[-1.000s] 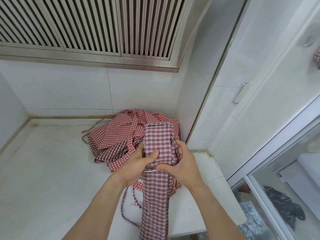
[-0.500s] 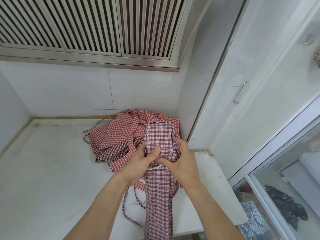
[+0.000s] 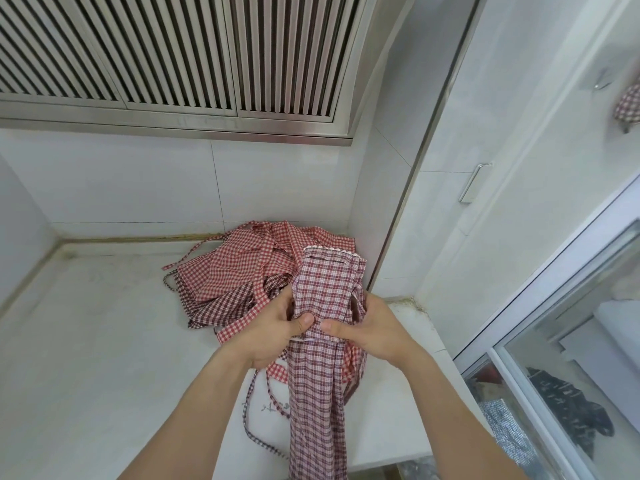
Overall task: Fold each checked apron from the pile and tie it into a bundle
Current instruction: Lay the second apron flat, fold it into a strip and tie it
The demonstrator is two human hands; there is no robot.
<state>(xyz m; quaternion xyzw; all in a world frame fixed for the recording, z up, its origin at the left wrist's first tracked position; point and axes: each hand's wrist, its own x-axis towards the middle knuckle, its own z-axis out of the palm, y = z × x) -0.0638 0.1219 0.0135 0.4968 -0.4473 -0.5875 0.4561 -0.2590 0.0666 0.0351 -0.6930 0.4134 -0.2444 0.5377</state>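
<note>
Your left hand (image 3: 273,327) has fingers curled round the left edge of the folded dark-red-and-white checked cotton apron (image 3: 323,289), thumb pressed on its front. Your right hand (image 3: 372,329) mirrors it on the right edge, thumb on front, fingers wrapped behind. The apron is held up over the near right of the white stone counter (image 3: 86,341), just in front of the loose pile of red checked aprons (image 3: 235,271) in the far right corner.

Risks, as I read it:
- The pile's ties trail left and near; the thin checked tie strap (image 3: 256,403) loops down under your left wrist. Likely to snag and drag the pile when you lift or wrap.
- Both thumbs pin one narrow band. Release either and the fold probably springs open.
- The long tail hangs past the counter edge; its weight could pull the fold loose.

Can't make out:
- Fingertips of both hands, hidden behind the cloth.
- Whether the white band under your thumbs is a tie or a hem.
- The tail's lower end, cut off at the bottom edge.
- How many aprons are in the pile.
</note>
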